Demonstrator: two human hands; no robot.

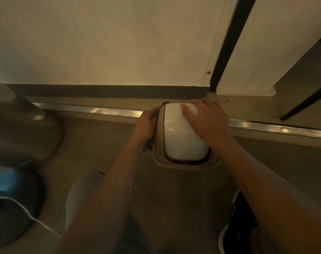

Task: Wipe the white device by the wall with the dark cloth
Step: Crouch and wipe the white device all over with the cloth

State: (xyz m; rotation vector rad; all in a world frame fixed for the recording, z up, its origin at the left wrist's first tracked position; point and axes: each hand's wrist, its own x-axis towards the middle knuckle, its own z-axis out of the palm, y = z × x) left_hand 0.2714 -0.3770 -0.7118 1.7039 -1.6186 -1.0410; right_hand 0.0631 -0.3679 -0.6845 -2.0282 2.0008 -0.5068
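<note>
A white, glossy, rounded device [181, 136] stands on the floor close to the wall, on a beige base [187, 165]. My right hand [205, 120] lies flat on its top right side, fingers spread. My left hand [146, 125] presses against the device's left side, closed around the dark cloth [149, 143]. Only small dark bits of the cloth show below and beside the hand; the rest is hidden.
A metal floor strip [101, 110] runs left to right under the device. The wall with a dark skirting [110, 91] is just behind. A large grey rounded object [20, 129] and a blue-lit round base [11, 198] stand at the left. A black shoe [238, 222] is at the lower right.
</note>
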